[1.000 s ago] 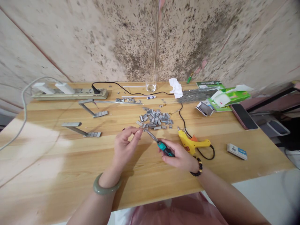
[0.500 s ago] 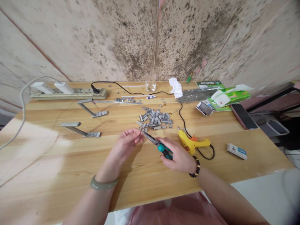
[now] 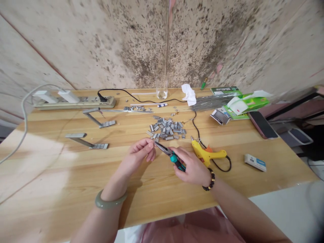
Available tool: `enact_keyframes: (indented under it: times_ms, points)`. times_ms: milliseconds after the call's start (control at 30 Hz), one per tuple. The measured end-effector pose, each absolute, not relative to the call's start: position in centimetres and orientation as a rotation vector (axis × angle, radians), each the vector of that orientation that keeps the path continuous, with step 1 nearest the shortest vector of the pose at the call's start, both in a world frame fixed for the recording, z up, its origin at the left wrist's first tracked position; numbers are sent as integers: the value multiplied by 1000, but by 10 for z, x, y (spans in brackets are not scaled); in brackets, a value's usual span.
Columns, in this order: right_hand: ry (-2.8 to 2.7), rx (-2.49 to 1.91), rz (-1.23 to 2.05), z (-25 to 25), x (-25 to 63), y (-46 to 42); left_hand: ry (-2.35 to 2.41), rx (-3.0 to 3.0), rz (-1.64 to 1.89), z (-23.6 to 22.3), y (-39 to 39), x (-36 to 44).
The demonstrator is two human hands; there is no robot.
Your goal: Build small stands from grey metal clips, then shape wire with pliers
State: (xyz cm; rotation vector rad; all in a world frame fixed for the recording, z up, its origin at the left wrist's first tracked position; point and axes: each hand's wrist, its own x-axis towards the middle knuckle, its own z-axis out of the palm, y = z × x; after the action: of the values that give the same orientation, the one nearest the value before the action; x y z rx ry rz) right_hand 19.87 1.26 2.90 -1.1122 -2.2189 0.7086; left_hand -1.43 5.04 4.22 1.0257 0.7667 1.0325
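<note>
Left hand (image 3: 140, 153): fingertips pinch, probably, a small grey clip, near the clip pile (image 3: 167, 129).
Right hand (image 3: 191, 165): gripping pliers (image 3: 169, 154); keep the nose squarely on the pinched piece.

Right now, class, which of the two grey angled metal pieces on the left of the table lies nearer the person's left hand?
The front grey angled piece, nearer the table's front edge, lies closer to the left hand; the other one sits farther back by the power strip.

No word, number or brand can be read anywhere. The green boxes (image 3: 249, 104) at the far right and the small blue-and-white pack (image 3: 254, 162) at the near right carry print (too small and blurred to make out).
</note>
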Motion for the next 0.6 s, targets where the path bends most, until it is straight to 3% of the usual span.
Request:
enact_keyframes:
  times_ms: [600]
  points:
    - [-2167,-1149,796,29,199,12,954,1150,1203,29,54,-17]
